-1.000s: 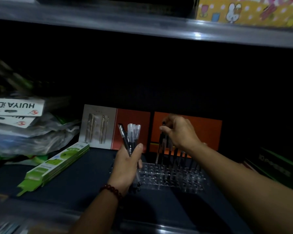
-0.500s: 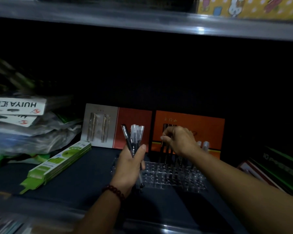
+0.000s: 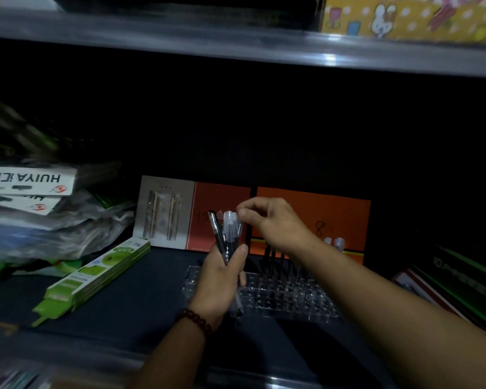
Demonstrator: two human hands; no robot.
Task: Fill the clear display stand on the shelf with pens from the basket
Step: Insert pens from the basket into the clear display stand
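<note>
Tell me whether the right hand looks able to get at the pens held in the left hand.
Probably yes. The right hand hovers right at the clear caps of the pens, which stick up above the left hand with nothing between; whether its fingers touch a cap is unclear.

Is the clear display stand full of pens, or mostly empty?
Mostly empty. A few pens stand at the back of the display stand; the holes in front hold nothing.

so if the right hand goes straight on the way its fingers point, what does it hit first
Probably the clear caps of the pen bundle gripped by the left hand: the right hand points left, fingertips almost at them. Depth is unclear.
</note>
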